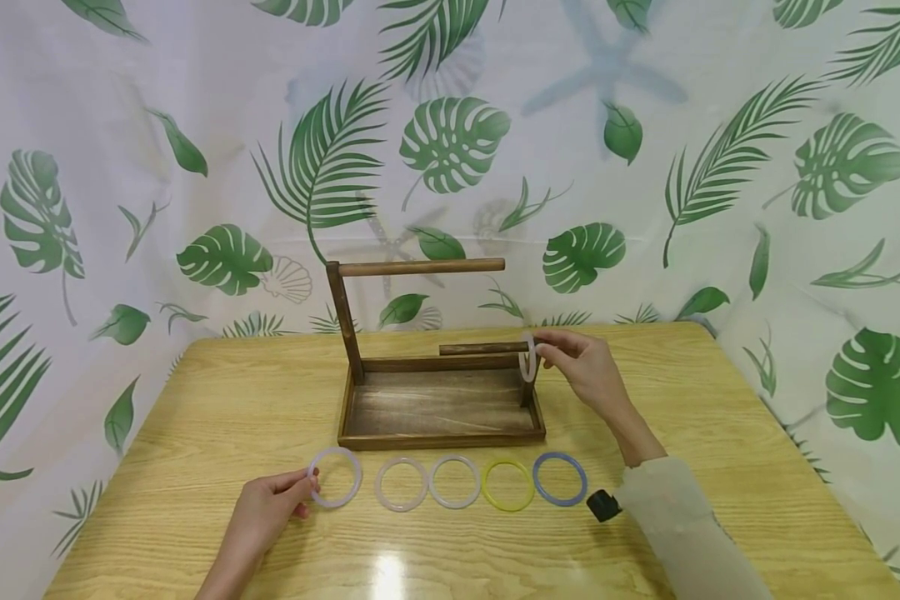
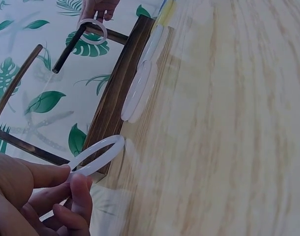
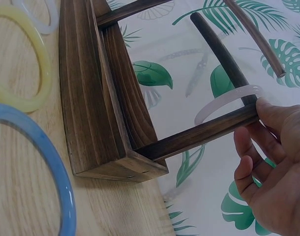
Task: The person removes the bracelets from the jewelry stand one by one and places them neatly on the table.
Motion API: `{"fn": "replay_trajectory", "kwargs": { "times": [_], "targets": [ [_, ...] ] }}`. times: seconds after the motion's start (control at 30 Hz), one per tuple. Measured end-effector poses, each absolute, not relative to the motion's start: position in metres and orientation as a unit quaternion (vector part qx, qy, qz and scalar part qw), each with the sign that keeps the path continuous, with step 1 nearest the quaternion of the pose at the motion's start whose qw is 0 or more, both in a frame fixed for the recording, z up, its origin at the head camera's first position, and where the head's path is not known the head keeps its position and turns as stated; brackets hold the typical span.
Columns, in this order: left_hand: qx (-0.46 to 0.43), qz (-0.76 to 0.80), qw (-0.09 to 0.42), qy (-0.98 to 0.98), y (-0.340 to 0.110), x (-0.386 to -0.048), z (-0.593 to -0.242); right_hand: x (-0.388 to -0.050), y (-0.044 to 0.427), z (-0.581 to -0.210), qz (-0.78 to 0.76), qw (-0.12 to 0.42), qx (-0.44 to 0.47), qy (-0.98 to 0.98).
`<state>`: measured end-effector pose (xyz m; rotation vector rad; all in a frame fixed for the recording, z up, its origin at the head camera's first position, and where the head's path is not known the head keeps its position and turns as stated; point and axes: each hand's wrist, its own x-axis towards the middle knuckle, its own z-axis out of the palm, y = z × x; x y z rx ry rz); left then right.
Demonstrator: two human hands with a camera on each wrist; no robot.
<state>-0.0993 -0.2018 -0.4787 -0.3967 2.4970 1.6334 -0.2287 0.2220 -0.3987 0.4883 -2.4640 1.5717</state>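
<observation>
My left hand (image 1: 270, 504) pinches a pale whitish bangle (image 1: 335, 450) between thumb and fingers at its left edge, raised at a tilt in the left wrist view. At the wooden rack (image 1: 442, 440), my right hand (image 1: 581, 367) holds a pale pinkish bangle (image 3: 224, 100) at the post end of the lower rod (image 3: 219, 49). This bangle hangs around that rod, close against the short post (image 3: 204, 128). The thumb covers part of its edge. The rack's higher rod (image 1: 420, 267) carries nothing.
In a row before the rack lie a pinkish clear bangle (image 1: 401, 508), a whitish bangle (image 1: 453, 507), a yellow bangle (image 1: 507, 508) and a blue bangle (image 1: 560, 503). A leaf-patterned cloth (image 1: 450, 192) hangs behind the wooden table (image 1: 232, 400).
</observation>
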Motion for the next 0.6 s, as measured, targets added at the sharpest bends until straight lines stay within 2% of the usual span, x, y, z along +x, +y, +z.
{"fn": "replay_trajectory", "kwargs": {
  "times": [0.6],
  "targets": [
    [-0.124,0.533,0.057,0.835,-0.1981,-0.1018,-0.4825,-0.2289,0.2222,-0.3978,0.531,0.083,0.157,-0.828]
  ]
}}
